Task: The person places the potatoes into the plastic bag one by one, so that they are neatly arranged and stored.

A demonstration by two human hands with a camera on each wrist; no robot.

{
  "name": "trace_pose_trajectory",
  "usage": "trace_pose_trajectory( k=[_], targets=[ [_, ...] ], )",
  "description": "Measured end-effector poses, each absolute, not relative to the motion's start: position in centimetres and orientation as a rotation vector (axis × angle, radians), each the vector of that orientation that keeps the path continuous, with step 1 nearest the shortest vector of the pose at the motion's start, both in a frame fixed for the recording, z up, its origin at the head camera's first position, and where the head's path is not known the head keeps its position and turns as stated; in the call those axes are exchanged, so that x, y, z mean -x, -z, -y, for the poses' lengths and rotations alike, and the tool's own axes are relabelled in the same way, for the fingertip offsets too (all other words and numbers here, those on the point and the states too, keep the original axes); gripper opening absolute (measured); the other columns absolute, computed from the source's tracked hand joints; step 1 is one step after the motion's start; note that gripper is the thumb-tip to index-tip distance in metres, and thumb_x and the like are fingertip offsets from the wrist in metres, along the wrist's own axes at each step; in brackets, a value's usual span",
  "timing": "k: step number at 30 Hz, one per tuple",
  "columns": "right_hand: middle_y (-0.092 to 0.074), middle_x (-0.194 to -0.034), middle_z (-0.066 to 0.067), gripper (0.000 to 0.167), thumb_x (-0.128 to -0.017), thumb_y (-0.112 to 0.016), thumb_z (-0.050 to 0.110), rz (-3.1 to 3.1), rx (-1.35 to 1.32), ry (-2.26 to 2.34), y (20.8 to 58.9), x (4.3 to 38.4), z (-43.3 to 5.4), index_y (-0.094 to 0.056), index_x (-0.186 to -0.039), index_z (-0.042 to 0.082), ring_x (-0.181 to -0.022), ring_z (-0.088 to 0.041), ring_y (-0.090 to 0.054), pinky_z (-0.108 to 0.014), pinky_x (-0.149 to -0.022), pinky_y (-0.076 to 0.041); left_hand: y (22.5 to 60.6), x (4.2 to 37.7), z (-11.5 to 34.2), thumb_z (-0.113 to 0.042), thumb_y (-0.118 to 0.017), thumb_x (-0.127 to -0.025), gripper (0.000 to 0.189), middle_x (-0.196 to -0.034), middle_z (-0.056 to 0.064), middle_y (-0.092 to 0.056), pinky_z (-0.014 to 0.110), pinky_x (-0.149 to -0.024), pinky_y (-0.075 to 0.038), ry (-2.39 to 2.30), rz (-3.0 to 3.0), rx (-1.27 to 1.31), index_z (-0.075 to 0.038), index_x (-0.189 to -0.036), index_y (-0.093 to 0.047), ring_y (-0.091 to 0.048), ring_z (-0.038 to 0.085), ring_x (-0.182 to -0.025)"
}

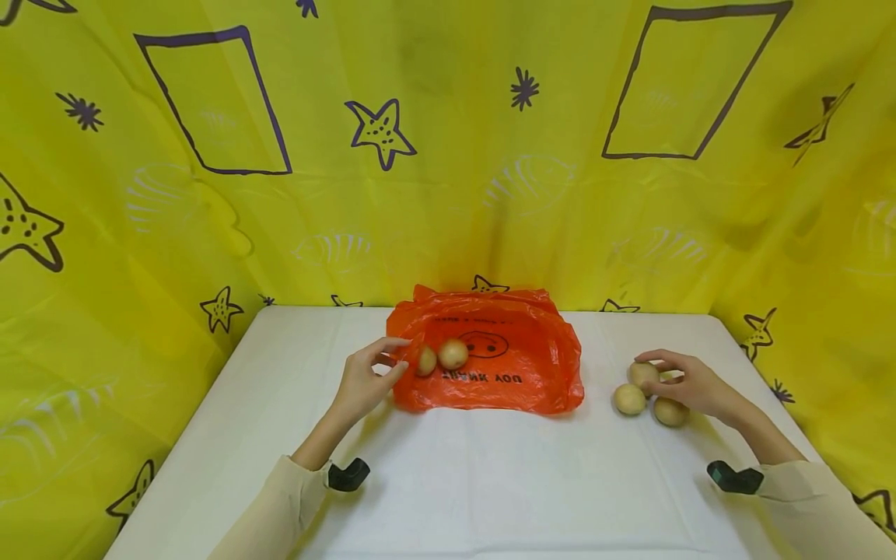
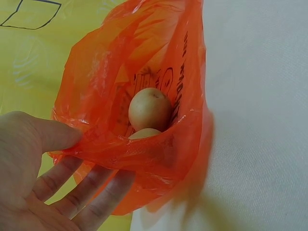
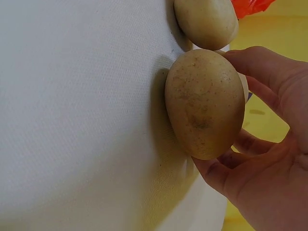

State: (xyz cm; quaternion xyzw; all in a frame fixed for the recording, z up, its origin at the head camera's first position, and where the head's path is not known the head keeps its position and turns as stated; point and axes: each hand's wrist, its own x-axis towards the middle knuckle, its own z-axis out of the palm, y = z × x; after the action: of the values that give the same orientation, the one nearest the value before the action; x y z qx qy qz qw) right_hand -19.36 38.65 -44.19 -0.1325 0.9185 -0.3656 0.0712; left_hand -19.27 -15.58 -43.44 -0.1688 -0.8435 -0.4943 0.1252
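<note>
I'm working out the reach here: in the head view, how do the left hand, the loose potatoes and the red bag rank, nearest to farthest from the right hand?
1. Loose potatoes: right side, at the right hand; too close to rank among themselves.
2. Red bag: middle, left of those potatoes.
3. Left hand: at the bag's left edge.

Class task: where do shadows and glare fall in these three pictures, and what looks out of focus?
Head view: soft shadows on the white table beside both sleeves; left wrist view: small pale glints on the red bag, a reddish shadow beside it; right wrist view: a dark shadow left of the nearest potato, its speckles fairly clear, the yellow backdrop softer.
</note>
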Motion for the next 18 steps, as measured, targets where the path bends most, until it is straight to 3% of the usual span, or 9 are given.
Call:
trace_pose_trajectory(
  k=[10,18],
  targets=[
    [-0.059,-0.131,-0.029,0.045,-0.095,-0.075,0.018,-2.763,0.432,1.057,43.81,19.46,-38.42,-0.060,-0.134,0.000,-0.111,-0.043,-0.062,-0.031,-0.079,-0.053,43.38,19.20,15.60,0.002,-0.075,-0.089,0.031,-0.106,0.010,-0.073,0.035,-0.076,-0.060,1.438,2.444,0.505,-0.009,-0.118,-0.073,-0.071,0.029,-0.088],
    [-0.061,-0.126,-0.028,0.046,-0.094,-0.076,0.017,-2.756,0.414,1.064,44.18,19.60,-38.62,-0.060,-0.134,0.001,-0.101,-0.033,-0.064,-0.028,-0.076,-0.052,43.49,19.23,15.60,0.001,-0.075,-0.090,0.031,-0.106,0.009,-0.073,0.032,-0.075,-0.059,1.433,2.455,0.491,-0.010,-0.119,-0.073,-0.070,0.027,-0.088]
  ],
)
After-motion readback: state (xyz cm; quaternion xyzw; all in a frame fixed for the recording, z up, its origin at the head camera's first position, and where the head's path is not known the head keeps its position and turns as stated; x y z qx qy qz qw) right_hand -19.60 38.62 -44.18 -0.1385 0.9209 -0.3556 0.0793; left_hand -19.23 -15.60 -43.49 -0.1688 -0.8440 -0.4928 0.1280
